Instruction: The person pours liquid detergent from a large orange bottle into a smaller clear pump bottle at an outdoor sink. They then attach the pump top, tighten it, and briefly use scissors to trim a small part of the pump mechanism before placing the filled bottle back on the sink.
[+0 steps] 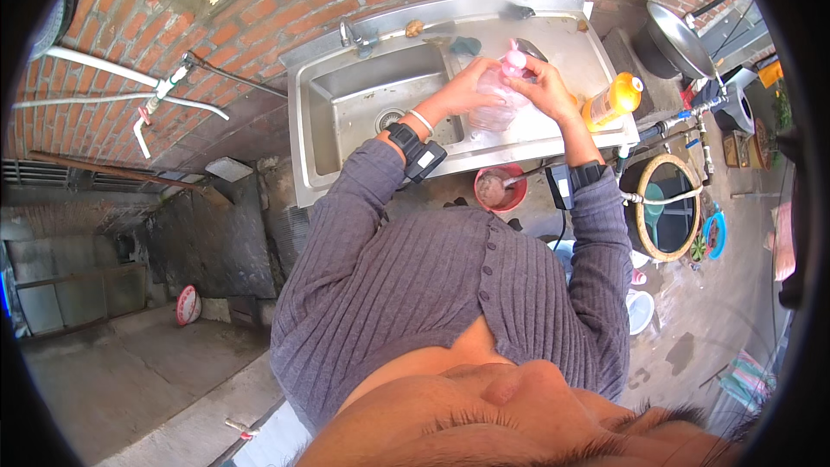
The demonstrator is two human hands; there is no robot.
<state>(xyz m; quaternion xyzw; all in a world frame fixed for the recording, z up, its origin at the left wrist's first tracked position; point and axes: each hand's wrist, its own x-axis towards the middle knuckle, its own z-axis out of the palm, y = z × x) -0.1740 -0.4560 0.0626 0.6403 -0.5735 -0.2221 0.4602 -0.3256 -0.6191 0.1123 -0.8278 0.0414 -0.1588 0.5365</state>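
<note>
Over the drainboard (564, 39) of a stainless steel sink, I hold a translucent pinkish plastic bottle (496, 104) with a pink pump top (514, 59). My left hand (470, 85) is wrapped around the bottle's side. The fingers of my right hand (548, 92) grip the pump top near the bottle's neck. To the right of my right hand is an orange bottle (613, 104) with a white cap, near the drainboard's front corner. Left of my hands lies the sink basin (353, 107), its drain partly behind my left wrist.
A faucet (353, 35) rises behind the basin. Dark cloth-like items (465, 45) lie on the drainboard. A red bucket (499, 188) with contents and a handle stands below the front edge. To the right are a metal basin (674, 42), water pipes (681, 120) and a large rimmed vat (668, 207).
</note>
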